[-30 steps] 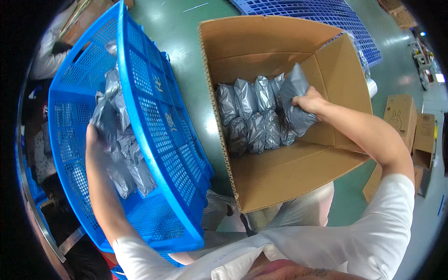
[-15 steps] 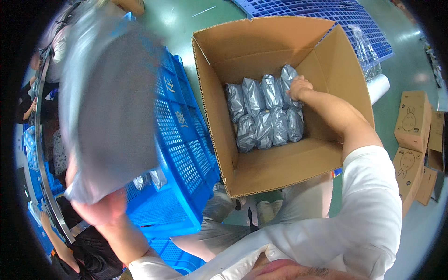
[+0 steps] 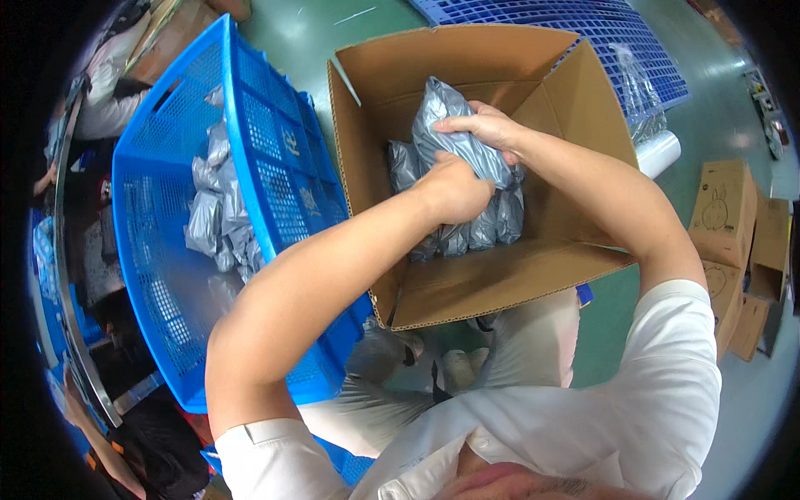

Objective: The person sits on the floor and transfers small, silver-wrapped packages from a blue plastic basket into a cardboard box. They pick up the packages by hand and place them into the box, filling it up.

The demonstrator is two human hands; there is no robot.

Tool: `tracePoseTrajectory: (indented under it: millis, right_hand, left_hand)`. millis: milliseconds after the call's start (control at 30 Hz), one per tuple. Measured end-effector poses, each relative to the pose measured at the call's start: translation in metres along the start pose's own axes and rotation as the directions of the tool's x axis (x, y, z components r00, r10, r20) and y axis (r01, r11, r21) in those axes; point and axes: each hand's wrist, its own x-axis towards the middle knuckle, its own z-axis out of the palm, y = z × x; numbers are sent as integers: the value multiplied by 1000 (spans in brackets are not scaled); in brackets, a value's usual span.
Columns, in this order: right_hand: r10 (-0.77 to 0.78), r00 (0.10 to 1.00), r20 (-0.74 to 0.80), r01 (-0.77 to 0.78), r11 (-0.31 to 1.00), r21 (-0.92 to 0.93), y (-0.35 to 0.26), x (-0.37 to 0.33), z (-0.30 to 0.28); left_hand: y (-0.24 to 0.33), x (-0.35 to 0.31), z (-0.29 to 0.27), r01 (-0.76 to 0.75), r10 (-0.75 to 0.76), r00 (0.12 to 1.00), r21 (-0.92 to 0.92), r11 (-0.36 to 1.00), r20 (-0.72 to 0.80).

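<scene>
Over the open cardboard box (image 3: 583, 108), both my hands grip one grey plastic-wrapped packet (image 3: 442, 104). My left hand (image 3: 457, 190) is closed on its near end. My right hand (image 3: 493, 132) wraps its right side, thumb lying across the top. Beneath it, several similar grey packets (image 3: 482, 232) stand side by side in the box; my hands and the held packet hide part of them. To the left, more grey packets (image 3: 218, 187) lie loosely heaped in a blue plastic crate (image 3: 287, 142).
Blue grid pallets (image 3: 550, 21) lie on the green floor behind the box. A clear plastic roll (image 3: 658, 154) is at its right, and printed cartons (image 3: 718, 208) are stacked farther right. Other people work beyond a metal rail (image 3: 65, 250) at far left.
My left hand has swung from above the crate into the box, bringing a grey packet. My right hand has left the standing packets and now holds this one too.
</scene>
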Motion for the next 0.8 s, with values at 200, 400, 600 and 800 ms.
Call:
tracePoseTrajectory:
  millis: [200,400,600,800]
  right_hand:
    - [-243,947,-211,-73,476,-877,56,82,-56]
    - [-491,871,-15,-57,-71,-996,109,90,-50]
    - [2,910,414,287,-723,-628,155,106,-50]
    - [64,995,71,86,-930,-356,184,111,-30]
  left_hand:
    - [-30,-95,-52,-539,429,816,-242,807,-389]
    - [-135,-176,-96,-430,154,736,-279,859,-659]
    - [-237,-161,-120,-431,-249,679,-650,626,-690]
    - [-311,-129,-113,-191,-343,733,-661,725,-588]
